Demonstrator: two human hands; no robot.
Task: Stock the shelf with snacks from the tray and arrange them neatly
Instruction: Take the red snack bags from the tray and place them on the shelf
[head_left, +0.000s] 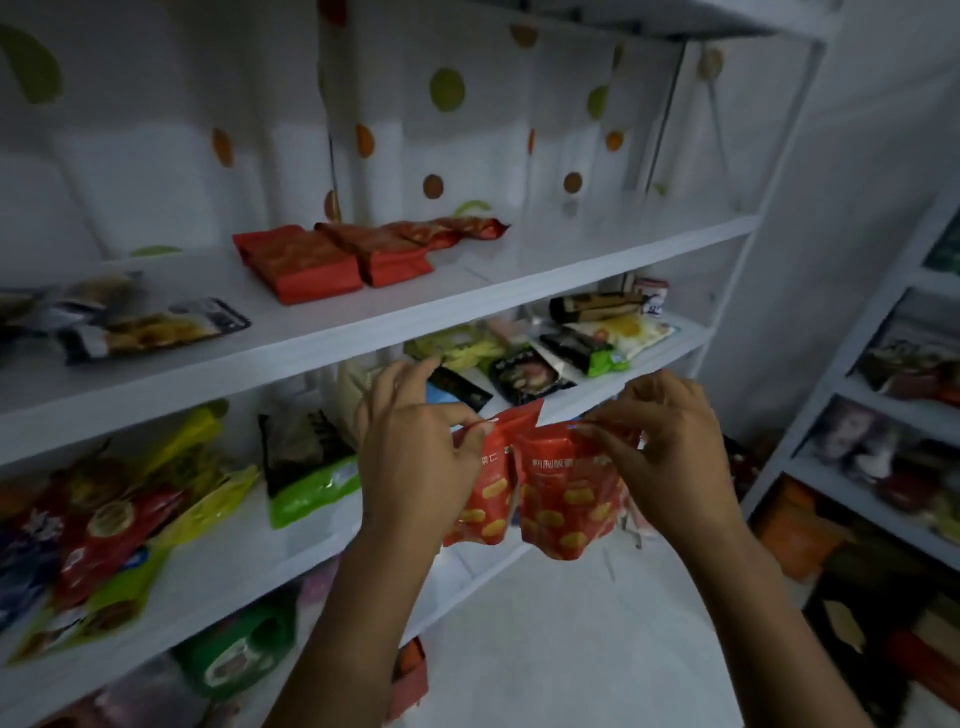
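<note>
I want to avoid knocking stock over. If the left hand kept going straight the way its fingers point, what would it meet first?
Probably the dark packet on the middle shelf, just beyond the left hand; depth is unclear.

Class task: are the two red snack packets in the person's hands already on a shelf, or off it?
Off: red snack packets hang from left hand and right hand, before the shelf.

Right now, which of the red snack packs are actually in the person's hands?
The two red pouches with yellow pieces, pinched at their tops by left hand and right hand; the red packs lie on the shelf.
</note>
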